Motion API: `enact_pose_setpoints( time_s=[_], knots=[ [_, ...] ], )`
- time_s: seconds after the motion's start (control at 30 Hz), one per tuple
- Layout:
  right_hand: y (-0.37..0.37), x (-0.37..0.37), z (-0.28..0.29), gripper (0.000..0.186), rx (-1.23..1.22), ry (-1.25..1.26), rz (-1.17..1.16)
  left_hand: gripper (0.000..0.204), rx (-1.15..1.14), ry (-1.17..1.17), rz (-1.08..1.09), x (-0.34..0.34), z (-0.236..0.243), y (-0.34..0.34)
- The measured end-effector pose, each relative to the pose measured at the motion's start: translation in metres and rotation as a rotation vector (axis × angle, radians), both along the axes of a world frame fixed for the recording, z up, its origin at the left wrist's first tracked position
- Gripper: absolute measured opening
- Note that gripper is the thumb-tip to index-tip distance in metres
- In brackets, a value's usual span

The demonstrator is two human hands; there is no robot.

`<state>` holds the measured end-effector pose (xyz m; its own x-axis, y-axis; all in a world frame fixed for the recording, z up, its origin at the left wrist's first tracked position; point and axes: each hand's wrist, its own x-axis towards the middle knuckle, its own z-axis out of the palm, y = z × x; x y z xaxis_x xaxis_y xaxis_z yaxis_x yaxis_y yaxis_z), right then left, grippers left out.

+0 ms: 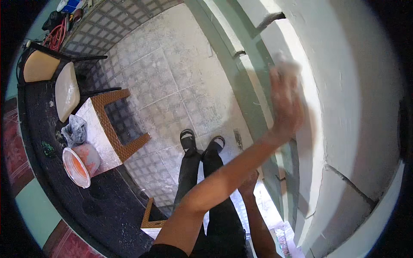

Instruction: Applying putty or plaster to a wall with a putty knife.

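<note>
My left arm stretches across to the right, and my left hand [287,105] is over a white ledge [310,124] of the pale wall. Motion smears its fingers, which seem closed round a small whitish thing [287,66] pressed to the ledge face; its kind is too blurred to tell. Lower down, my right hand [248,184] is partly covered by my left forearm. It is near the green-grey wall band [269,178], and its fingers are hidden.
To the left stands a white-topped stool [101,142] with brown woven-look legs, bearing a clear tub [88,159] with orange inside and a crumpled grey plastic bag [75,130]. Behind it is a chair [68,92]. My sandalled feet [188,139] stand on dusty tiles [159,81].
</note>
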<state>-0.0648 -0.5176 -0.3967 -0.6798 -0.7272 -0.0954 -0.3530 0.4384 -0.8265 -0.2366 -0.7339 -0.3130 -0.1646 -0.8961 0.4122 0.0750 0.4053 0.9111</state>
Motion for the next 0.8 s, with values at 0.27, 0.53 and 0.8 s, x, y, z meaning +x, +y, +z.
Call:
enact_pose_setpoints(
  time_s=[0.27,0.53,0.8],
  knots=[
    [0.009,0.008,-0.013,0.032,0.002,-0.054,-0.034,0.044,0.040,0.070,-0.051,-0.001,0.014,-0.015],
    [-0.014,-0.005,0.072,0.038,0.161,0.136,-0.129,0.048,0.317,0.109,0.025,-0.002,0.028,-0.071],
    [-0.112,-0.127,0.195,0.032,0.002,0.702,-0.026,0.024,0.365,-0.134,-0.141,0.034,0.015,-0.047]
  ],
)
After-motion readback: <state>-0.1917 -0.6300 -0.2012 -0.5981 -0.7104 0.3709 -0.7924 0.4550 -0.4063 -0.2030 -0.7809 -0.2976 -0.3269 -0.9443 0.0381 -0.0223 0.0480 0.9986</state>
